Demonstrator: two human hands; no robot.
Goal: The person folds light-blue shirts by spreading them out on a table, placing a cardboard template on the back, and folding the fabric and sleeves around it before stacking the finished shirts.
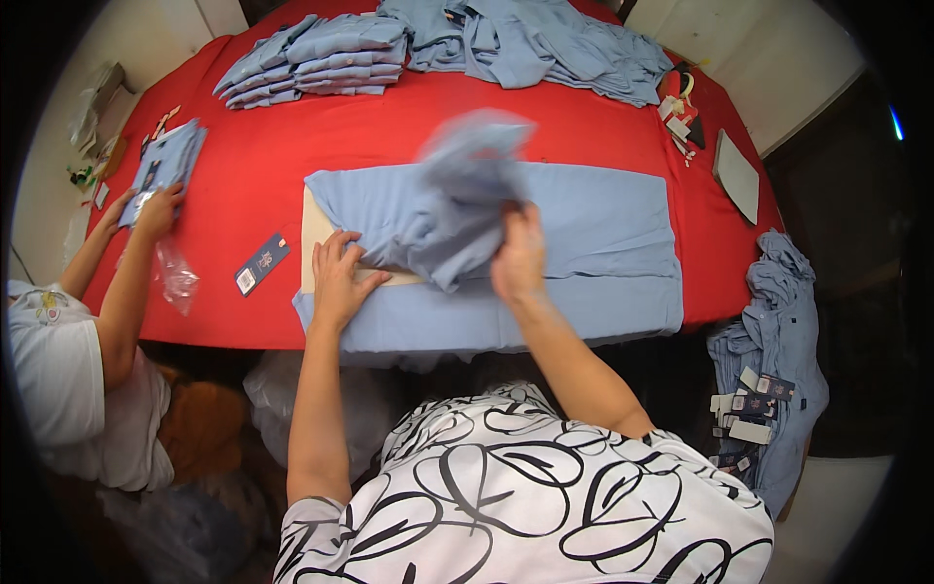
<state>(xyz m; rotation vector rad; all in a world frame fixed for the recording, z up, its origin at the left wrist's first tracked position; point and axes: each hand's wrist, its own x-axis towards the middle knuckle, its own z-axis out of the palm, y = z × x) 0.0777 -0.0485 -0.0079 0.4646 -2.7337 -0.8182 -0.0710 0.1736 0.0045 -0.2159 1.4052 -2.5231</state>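
A light blue shirt (603, 229) lies spread face down across the red table in front of me, its near edge hanging at the table's front. A cream folding board (316, 234) rests on it, showing at the left end. With fingers spread, my left hand (338, 282) presses down on the board and cloth there. My right hand (520, 255) grips a bunched part of the shirt, probably a sleeve, lifted above the middle and smeared by motion. A dark blue hang tag (263, 264) lies to the left of the shirt.
Folded blue shirts (321, 63) are stacked at the back left, beside a loose heap of shirts (525, 44). At left, a co-worker's hands (156, 209) hold a bagged shirt. A grey-white panel (736, 178) lies at right. Tagged shirts (778, 341) hang at the right edge.
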